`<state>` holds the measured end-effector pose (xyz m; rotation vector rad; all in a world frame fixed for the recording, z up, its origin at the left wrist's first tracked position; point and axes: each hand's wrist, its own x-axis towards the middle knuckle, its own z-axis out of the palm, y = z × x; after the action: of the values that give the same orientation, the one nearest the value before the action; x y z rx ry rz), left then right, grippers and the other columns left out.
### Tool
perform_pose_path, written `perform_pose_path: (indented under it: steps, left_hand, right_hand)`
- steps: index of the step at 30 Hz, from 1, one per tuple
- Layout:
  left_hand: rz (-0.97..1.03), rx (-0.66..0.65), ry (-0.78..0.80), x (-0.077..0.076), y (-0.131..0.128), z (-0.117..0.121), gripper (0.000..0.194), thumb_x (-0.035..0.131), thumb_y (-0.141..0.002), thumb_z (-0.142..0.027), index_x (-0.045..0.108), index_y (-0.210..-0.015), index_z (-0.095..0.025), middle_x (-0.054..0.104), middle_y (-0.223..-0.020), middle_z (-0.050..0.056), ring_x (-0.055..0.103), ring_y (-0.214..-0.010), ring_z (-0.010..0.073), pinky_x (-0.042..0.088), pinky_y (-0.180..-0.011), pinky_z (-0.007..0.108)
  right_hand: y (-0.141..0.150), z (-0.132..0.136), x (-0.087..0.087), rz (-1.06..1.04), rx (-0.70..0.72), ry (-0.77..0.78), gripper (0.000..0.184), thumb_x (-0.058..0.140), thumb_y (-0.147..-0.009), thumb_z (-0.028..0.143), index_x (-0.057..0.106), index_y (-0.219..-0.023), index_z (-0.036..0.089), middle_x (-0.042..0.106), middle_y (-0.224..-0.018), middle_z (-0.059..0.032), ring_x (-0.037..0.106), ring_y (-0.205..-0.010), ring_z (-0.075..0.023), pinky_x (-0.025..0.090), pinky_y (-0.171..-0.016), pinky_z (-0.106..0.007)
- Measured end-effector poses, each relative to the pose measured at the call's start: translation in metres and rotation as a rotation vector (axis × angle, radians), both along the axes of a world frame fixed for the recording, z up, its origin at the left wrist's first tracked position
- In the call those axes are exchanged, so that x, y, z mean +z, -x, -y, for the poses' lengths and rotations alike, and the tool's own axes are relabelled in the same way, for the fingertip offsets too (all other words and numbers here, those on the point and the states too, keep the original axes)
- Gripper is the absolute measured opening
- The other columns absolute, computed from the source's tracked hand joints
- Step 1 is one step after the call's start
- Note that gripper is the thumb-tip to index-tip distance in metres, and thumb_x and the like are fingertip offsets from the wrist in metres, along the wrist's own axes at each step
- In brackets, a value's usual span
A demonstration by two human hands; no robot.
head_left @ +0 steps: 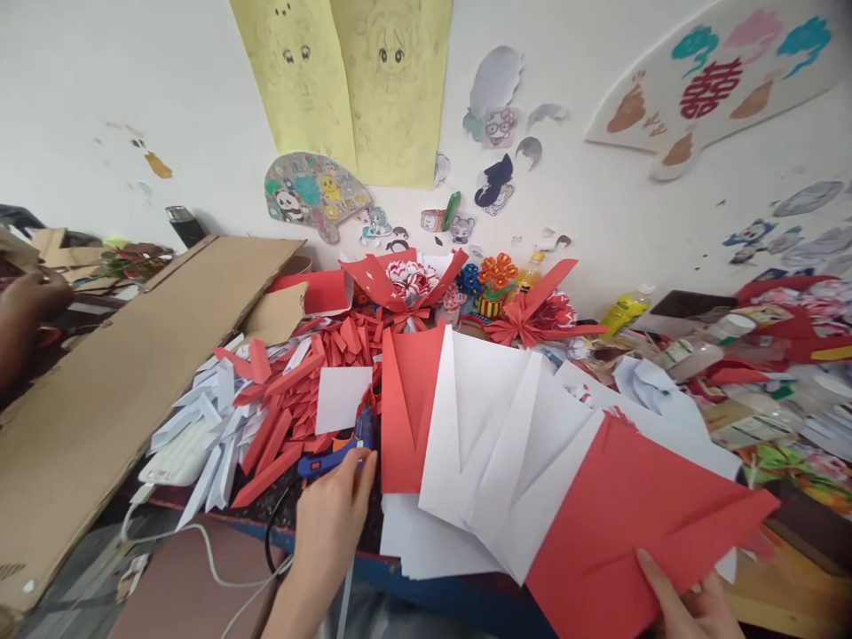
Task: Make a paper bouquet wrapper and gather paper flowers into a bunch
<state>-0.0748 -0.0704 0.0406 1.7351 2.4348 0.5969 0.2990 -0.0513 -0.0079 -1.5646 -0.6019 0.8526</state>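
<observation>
My left hand [336,506] is closed, its fingertips at the rear end of a blue hot glue gun [364,430] lying among red paper pieces. My right hand [692,603] pinches the lower edge of a pleated paper piece [612,515], thumb on top and the other fingers mostly hidden beneath. This piece runs from a red panel [406,408] on the left through white folded panels [493,426] to a wide red panel on the right. Under it lies a stack of white paper sheets [432,541]. Left of the gun sits a small white card [344,399].
Folded red strips [286,417] and white strips [213,417] are heaped at left beside a white power bank [177,457] with a cable. A large cardboard sheet [146,355] stands left; another person's hand [33,302] shows beyond it. Paper bouquets [413,284] and bottles [626,309] line the wall.
</observation>
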Motion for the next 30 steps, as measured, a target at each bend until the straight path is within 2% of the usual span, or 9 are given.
perform_pose_path:
  steps: [6,11,15,18,21,23,26,28,30]
  left_hand:
    - [0.148,0.064,-0.245,0.011,0.029,0.035,0.030,0.043,-0.099,-0.042,0.066,-0.099,-0.023,0.068,-0.064,-0.004,0.060,-0.051,0.0120,0.043,-0.056,0.022]
    - [0.122,-0.003,-0.262,-0.002,0.030,0.059,0.026,0.046,-0.099,-0.036,0.068,-0.102,-0.022,0.077,-0.089,-0.001,0.070,-0.071,0.0130,0.047,-0.067,0.020]
    - [0.035,-0.036,-0.229,-0.009,0.042,0.073,0.026,0.045,-0.099,-0.034,0.066,-0.109,-0.022,0.076,-0.105,0.001,0.072,-0.090,0.0163,0.047,-0.076,0.022]
    - [-0.022,-0.057,-0.275,-0.009,0.055,0.086,0.025,0.045,-0.099,-0.035,0.066,-0.110,-0.023,0.075,-0.106,0.001,0.072,-0.092,0.0172,0.045,-0.076,0.023]
    - [0.050,-0.057,-0.279,0.001,0.067,0.103,0.026,0.046,-0.099,-0.038,0.065,-0.109,-0.024,0.075,-0.100,0.000,0.071,-0.085,0.0159,0.045,-0.071,0.023]
    - [0.156,-0.128,-0.174,0.008,0.073,0.119,0.027,0.044,-0.098,-0.040,0.066,-0.102,-0.024,0.074,-0.088,-0.001,0.068,-0.074,0.0141,0.044,-0.066,0.022]
    - [0.201,-0.428,0.252,0.004,0.075,0.145,0.033,0.042,-0.098,-0.037,0.067,-0.081,-0.024,0.069,-0.070,-0.002,0.063,-0.063,0.0143,0.043,-0.061,0.023]
    - [0.076,-0.570,0.537,-0.017,0.069,0.159,0.032,0.045,-0.096,-0.035,0.070,-0.077,-0.026,0.071,-0.076,0.002,0.067,-0.076,0.0202,0.045,-0.068,0.028]
    - [-0.025,-0.534,0.710,-0.052,0.058,0.165,0.026,0.051,-0.091,-0.031,0.073,-0.104,-0.027,0.073,-0.101,0.009,0.068,-0.097,0.0292,0.049,-0.081,0.037]
  right_hand:
    - [0.007,-0.006,-0.005,0.000,-0.040,-0.049,0.087,0.084,-0.058,0.050,0.054,-0.137,0.027,0.056,-0.137,-0.0071,0.043,-0.136,-0.0332,0.035,-0.112,-0.048]
    - [0.023,0.003,0.002,-0.029,-0.076,-0.094,0.084,0.083,-0.065,0.047,0.052,-0.141,0.031,0.051,-0.143,-0.0058,0.041,-0.137,-0.0343,0.027,-0.117,-0.053]
    - [0.023,0.020,0.001,-0.098,-0.159,-0.182,0.098,0.088,-0.059,0.037,0.045,-0.147,0.028,0.052,-0.141,-0.0100,0.044,-0.135,-0.0341,0.026,-0.116,-0.059]
    - [0.025,0.031,0.002,-0.192,-0.153,-0.285,0.099,0.089,-0.054,0.030,0.048,-0.144,0.026,0.054,-0.138,-0.0100,0.051,-0.128,-0.0298,0.023,-0.116,-0.061]
    - [0.038,0.039,0.007,-0.252,-0.095,-0.348,0.095,0.088,-0.054,0.024,0.051,-0.141,0.027,0.056,-0.136,-0.0075,0.055,-0.119,-0.0231,0.020,-0.117,-0.057]
    - [0.049,0.042,0.010,-0.257,-0.051,-0.390,0.093,0.087,-0.057,0.024,0.050,-0.141,0.028,0.056,-0.135,-0.0065,0.056,-0.118,-0.0206,0.021,-0.117,-0.055]
    - [0.061,0.045,0.009,-0.241,-0.001,-0.431,0.089,0.086,-0.062,0.024,0.048,-0.143,0.028,0.057,-0.133,-0.0058,0.055,-0.119,-0.0194,0.025,-0.117,-0.051]
    - [0.064,0.046,0.007,-0.228,0.024,-0.424,0.086,0.085,-0.065,0.024,0.048,-0.143,0.028,0.058,-0.132,-0.0052,0.055,-0.120,-0.0190,0.028,-0.116,-0.049]
    - [0.065,0.045,0.004,-0.211,0.053,-0.401,0.082,0.083,-0.068,0.025,0.049,-0.142,0.029,0.058,-0.132,-0.0045,0.055,-0.119,-0.0184,0.032,-0.114,-0.046]
